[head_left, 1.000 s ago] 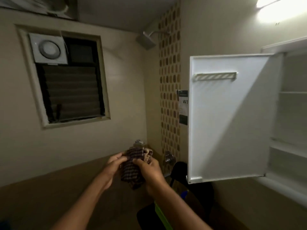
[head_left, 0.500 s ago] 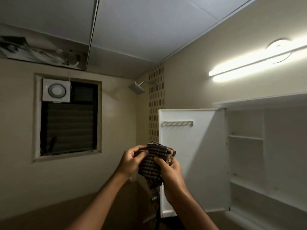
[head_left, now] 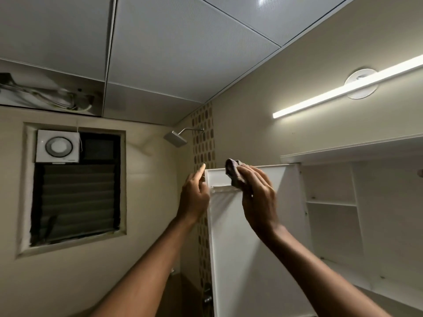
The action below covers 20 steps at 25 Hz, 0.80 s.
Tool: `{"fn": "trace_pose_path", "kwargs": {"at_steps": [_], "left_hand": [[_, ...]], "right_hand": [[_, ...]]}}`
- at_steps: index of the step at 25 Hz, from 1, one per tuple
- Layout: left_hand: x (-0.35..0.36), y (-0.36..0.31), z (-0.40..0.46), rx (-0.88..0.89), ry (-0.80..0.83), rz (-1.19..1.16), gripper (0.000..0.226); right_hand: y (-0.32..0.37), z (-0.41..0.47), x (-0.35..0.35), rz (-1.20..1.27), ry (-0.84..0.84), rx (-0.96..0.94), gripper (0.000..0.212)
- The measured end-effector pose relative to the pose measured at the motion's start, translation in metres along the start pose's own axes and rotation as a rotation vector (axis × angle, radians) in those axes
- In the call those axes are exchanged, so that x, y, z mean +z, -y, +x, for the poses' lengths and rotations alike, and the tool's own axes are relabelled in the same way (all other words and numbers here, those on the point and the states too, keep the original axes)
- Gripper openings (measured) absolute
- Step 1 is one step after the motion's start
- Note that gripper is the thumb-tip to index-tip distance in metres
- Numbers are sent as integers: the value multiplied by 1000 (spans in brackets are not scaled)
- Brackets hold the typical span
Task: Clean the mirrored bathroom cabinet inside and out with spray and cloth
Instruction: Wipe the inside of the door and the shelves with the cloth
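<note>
My right hand (head_left: pixel 256 197) has its grip pressed on the dark checked cloth (head_left: pixel 234 173), fingers laid fairly flat over it, holding it against the inner face of the open cabinet door (head_left: pixel 247 248) right at the door's top edge. Part of the cloth sticks up past that edge. Just under it runs the small rail (head_left: pixel 220 189) fixed to the door. My left hand (head_left: pixel 194 197) is at the door's outer edge near the top corner, fingers loosely spread; I cannot tell how firmly it grips the edge. The cabinet (head_left: pixel 357 202) stands open to the right, its white shelves bare. Above it a strip light (head_left: pixel 343 90) glows on the wall. A shower head (head_left: pixel 175 138) and a window (head_left: pixel 75 191) are to the left.
</note>
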<state>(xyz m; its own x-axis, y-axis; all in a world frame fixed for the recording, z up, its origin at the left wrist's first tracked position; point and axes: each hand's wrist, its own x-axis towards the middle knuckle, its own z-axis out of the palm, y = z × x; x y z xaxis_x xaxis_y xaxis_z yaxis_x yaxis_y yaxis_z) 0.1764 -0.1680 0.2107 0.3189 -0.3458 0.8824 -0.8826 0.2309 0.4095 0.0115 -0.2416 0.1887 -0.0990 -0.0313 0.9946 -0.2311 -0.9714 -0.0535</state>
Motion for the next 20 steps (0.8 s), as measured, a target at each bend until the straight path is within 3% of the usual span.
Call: {"fn": "trace_pose_path", "kwargs": {"at_steps": [4, 7, 14, 20], "left_hand": [[5, 2, 12, 51, -20, -66, 43], [10, 5, 13, 26, -87, -76, 47], [13, 11, 16, 74, -101, -85, 40], [13, 8, 18, 102, -112, 23, 43]], "right_hand": [[-25, 17, 27, -189, 316, -499, 45], [-39, 21, 36, -265, 491, -654, 51], [-81, 46, 15, -217, 539, -735, 51], [-132, 39, -22, -253, 480, -607, 64]]}}
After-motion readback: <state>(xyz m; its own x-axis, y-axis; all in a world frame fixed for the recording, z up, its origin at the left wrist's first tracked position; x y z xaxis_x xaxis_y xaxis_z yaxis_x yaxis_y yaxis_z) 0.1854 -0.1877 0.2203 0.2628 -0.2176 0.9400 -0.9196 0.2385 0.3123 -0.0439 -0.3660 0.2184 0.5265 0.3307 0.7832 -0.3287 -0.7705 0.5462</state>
